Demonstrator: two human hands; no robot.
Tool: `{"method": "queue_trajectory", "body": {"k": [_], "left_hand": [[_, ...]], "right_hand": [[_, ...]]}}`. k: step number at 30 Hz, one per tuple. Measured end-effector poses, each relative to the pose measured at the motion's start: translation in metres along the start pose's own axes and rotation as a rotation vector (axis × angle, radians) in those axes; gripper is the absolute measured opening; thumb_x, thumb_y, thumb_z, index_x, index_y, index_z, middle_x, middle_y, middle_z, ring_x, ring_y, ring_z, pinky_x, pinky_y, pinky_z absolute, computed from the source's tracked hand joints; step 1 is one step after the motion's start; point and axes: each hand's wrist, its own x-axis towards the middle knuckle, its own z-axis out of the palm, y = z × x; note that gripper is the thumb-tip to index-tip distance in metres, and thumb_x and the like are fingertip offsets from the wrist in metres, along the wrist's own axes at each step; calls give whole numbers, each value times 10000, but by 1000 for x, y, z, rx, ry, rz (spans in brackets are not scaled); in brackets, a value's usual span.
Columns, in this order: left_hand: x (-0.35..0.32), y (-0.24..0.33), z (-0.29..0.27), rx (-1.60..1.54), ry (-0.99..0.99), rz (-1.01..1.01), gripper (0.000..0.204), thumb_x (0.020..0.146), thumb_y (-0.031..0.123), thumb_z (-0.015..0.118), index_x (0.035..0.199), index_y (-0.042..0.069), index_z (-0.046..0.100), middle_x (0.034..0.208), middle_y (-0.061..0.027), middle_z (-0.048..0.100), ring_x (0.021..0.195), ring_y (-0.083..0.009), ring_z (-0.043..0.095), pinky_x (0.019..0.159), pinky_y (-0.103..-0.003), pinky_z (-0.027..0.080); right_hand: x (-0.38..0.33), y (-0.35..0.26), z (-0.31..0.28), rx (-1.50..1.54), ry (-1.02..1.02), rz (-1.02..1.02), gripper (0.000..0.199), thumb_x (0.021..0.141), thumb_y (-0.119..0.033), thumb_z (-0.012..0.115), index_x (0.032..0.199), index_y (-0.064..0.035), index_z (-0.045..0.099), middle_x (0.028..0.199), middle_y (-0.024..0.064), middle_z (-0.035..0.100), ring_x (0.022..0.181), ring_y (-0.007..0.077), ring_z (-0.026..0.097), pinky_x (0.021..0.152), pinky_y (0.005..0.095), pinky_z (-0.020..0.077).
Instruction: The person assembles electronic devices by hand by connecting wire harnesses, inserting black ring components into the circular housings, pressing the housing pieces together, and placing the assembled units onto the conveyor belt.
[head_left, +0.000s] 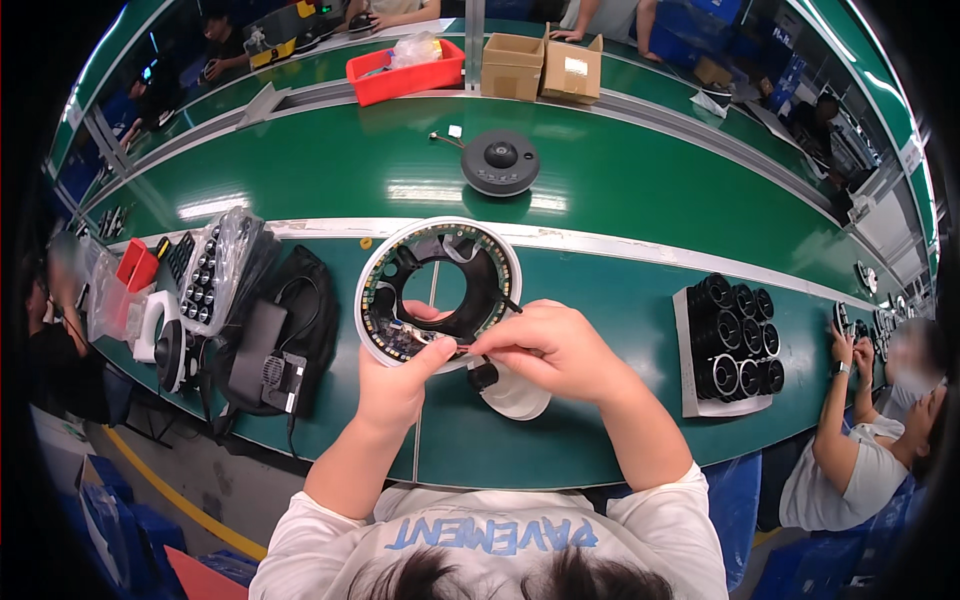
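Clearly mid-assembly: at frame centre the left hand [395, 385] grasps the ring-shaped housing [438, 290] above the green desk [600, 300], while the right hand [550, 345] pinches a small part at its lower rim. Seating it likely needs fine fingertip alignment.

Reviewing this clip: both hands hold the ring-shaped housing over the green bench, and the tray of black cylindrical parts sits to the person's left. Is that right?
Not quite. Both the left hand and the right hand do hold the ring-shaped housing over the green bench, but the tray of black cylindrical parts sits to the person's right, not the left. The head view shows it.
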Motion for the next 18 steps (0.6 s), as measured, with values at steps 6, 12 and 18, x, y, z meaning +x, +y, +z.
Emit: {"method": "queue_trajectory", "body": {"k": [6,12,18], "left_hand": [[1,2,2,-33,14,-49,394,712,-74,605,1057,-9,426,943,-147,582,832,-182,598,754,-295,488],[4,-2,3,-4,53,-42,377,723,-66,604,1048,-7,421,921,-143,584,811,-180,600,743,-287,487],[4,-4,2,-39,34,-103,418,719,-74,604,1075,3,400,917,-136,589,817,-172,600,751,-274,480]], "right_hand": [[-3,-1,3,-109,-3,2,170,687,-76,630,844,-138,653,728,-9,632,632,165,552,654,291,418],[-4,-3,11,-509,102,-150,188,636,-96,659,805,-176,641,668,-32,607,591,170,552,658,308,439],[-5,-1,16,-408,169,-77,171,644,-97,655,784,-192,623,653,-30,600,626,156,577,719,329,447]]}}
